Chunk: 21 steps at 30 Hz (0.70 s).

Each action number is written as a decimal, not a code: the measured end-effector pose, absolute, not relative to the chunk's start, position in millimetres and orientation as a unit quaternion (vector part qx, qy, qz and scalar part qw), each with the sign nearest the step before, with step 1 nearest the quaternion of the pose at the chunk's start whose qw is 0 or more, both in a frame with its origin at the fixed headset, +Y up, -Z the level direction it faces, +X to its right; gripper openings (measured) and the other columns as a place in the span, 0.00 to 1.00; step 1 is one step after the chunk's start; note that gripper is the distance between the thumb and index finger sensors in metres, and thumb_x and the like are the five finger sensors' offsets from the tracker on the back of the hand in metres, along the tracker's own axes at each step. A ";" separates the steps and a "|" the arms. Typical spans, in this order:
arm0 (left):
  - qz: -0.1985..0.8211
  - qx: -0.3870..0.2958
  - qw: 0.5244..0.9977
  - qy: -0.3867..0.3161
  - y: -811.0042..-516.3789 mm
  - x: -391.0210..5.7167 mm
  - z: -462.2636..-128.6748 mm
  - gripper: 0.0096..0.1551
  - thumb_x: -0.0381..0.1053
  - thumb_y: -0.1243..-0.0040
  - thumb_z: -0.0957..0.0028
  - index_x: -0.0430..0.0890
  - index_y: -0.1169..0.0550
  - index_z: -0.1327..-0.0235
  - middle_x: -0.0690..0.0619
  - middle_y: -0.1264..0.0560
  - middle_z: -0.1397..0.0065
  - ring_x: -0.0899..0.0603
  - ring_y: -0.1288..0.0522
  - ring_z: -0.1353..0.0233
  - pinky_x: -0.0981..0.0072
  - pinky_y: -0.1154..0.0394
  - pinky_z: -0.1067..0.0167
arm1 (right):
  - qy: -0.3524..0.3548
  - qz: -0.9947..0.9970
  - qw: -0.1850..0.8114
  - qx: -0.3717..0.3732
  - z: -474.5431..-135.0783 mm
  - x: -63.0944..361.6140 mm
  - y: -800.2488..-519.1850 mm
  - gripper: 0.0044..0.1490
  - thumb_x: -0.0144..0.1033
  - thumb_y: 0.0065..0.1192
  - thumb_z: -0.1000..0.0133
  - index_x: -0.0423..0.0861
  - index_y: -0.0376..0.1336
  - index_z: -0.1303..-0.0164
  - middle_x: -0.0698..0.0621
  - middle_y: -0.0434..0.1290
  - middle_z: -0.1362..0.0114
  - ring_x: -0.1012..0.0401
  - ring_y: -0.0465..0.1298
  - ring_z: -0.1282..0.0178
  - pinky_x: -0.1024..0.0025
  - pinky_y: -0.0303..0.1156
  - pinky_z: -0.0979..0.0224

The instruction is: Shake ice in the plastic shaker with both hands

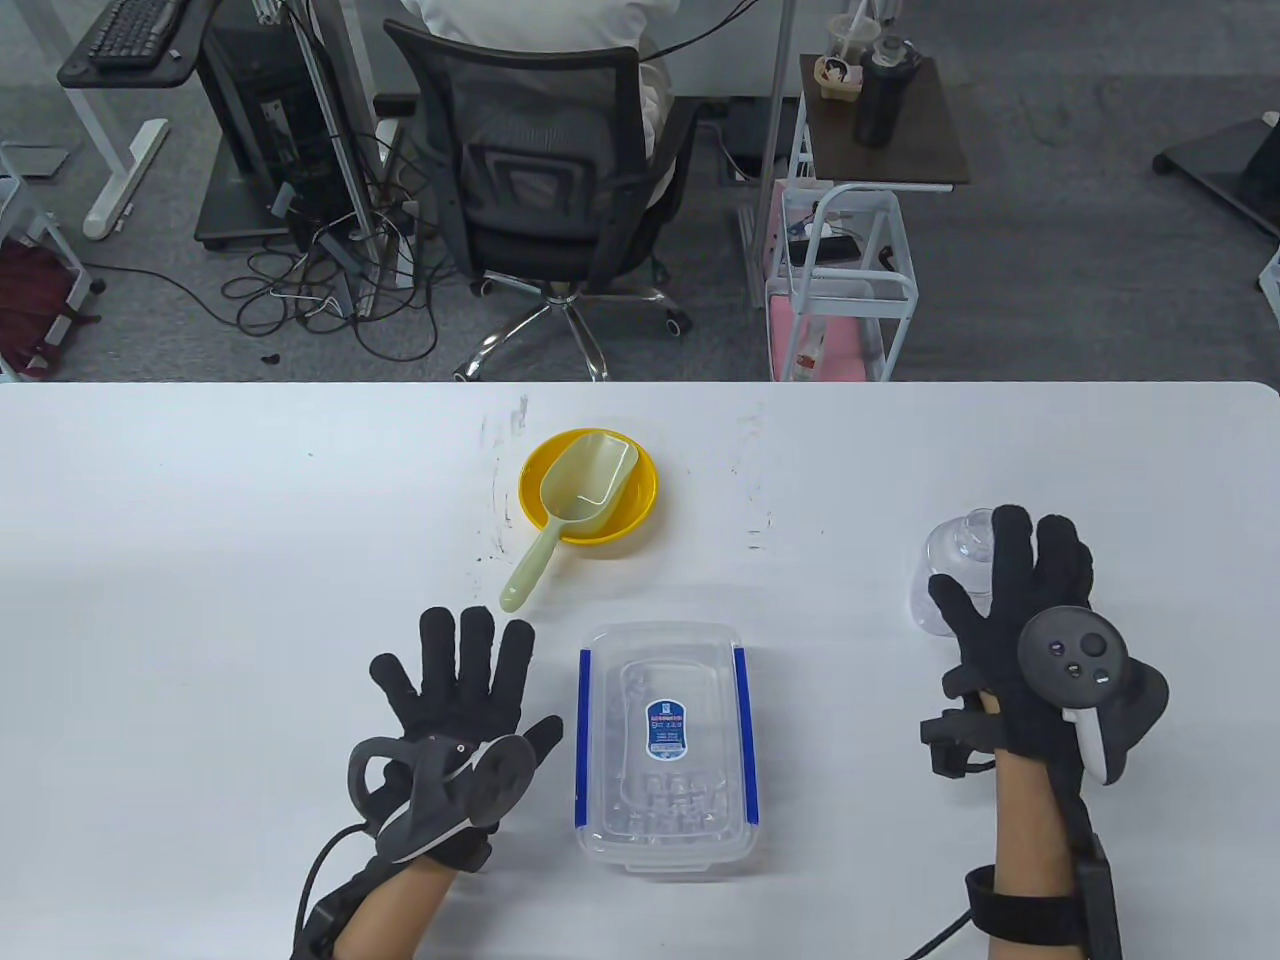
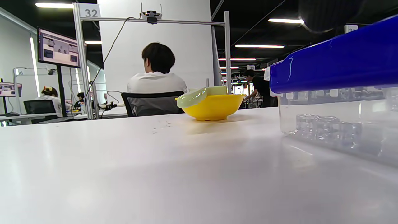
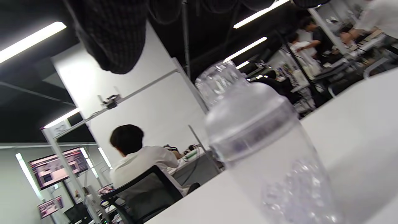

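Observation:
The clear plastic shaker [image 1: 945,575] stands upright on the white table [image 1: 200,560] at the right, with its lid on. My right hand [image 1: 1020,600] hovers just beside and over it with the fingers spread and hides part of it. In the right wrist view the shaker [image 3: 264,149] holds ice near its bottom, and my fingertips [image 3: 112,37] hang above it without touching. My left hand [image 1: 465,680] lies open and flat on the table, left of a clear box [image 1: 665,745], and holds nothing.
The clear box has blue clips, a closed lid and ice cubes [image 2: 323,127] inside. A yellow bowl [image 1: 648,490] with a pale green scoop [image 1: 570,510] in it sits behind it. An office chair stands beyond the far table edge.

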<state>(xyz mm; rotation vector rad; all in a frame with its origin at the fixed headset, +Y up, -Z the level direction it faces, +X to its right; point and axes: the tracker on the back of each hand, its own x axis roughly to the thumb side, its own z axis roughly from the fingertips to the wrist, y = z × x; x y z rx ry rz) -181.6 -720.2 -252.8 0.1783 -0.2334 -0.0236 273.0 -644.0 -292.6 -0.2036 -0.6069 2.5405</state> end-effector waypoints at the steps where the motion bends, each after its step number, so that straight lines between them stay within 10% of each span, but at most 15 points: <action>1: -0.006 0.089 0.989 -0.116 -720.2 -183.1 -252.7 0.55 0.73 0.50 0.43 0.50 0.58 0.14 0.39 0.64 0.13 0.25 0.66 0.15 0.14 0.62 0.33 | -0.234 0.941 0.238 -0.057 -286.4 266.3 -640.3 0.64 0.56 0.79 0.58 0.61 0.49 0.12 0.45 0.40 0.07 0.39 0.42 0.10 0.31 0.47 0.15; 10: 0.006 0.094 0.988 -0.122 -719.3 -183.0 -250.2 0.55 0.72 0.51 0.42 0.50 0.59 0.14 0.39 0.64 0.13 0.25 0.65 0.15 0.15 0.61 0.33 | -0.310 0.945 0.094 0.054 -240.3 215.6 -639.6 0.65 0.69 0.68 0.60 0.65 0.46 0.12 0.48 0.41 0.05 0.42 0.38 0.08 0.28 0.38 0.15; 21: 0.009 0.088 0.988 -0.127 -720.3 -178.8 -249.7 0.54 0.72 0.52 0.42 0.50 0.58 0.14 0.39 0.64 0.13 0.26 0.65 0.15 0.15 0.61 0.32 | -0.187 0.978 0.041 0.079 -252.6 195.7 -704.7 0.67 0.73 0.62 0.62 0.68 0.41 0.12 0.51 0.36 0.05 0.44 0.33 0.08 0.28 0.33 0.16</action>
